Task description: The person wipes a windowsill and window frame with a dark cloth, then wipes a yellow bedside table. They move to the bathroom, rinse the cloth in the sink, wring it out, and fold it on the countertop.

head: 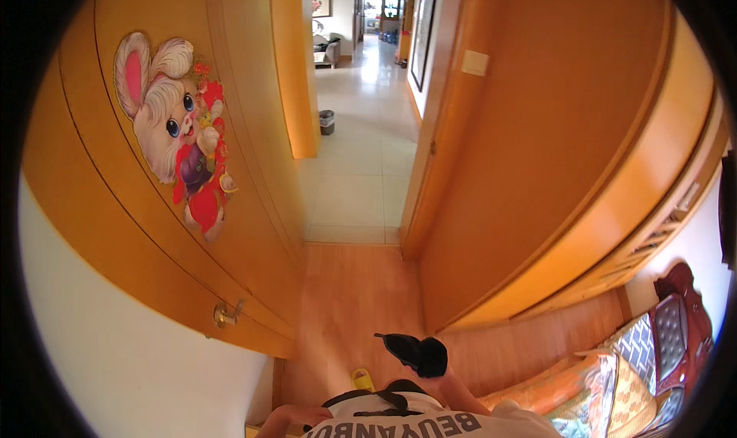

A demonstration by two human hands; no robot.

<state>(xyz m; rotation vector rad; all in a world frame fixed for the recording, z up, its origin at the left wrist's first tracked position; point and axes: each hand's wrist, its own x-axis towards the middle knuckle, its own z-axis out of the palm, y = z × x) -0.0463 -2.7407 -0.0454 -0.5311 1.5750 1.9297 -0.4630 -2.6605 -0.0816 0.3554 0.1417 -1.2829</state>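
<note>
My right hand (432,374) is raised in front of my body, mostly hidden behind the black object it holds. That black object (416,354) looks soft, with a rounded end at the right and a thin loop or strap at the left; its exact kind is unclear. At the lower left, my left hand (299,415) rests against the side of my waist, its fingertips partly out of sight. Whether those fingers are closed on anything does not show. Below me, a yellow slipper (361,378) is on one foot over the wood floor (357,300).
A wooden door (253,167) with a rabbit sticker (178,133) and metal handle (227,313) stands at left. A tall wooden cabinet side (547,121) rises at right, before a bed with cushions (633,380). Through the doorway, a tiled hallway (351,156) holds a waste bin (327,122).
</note>
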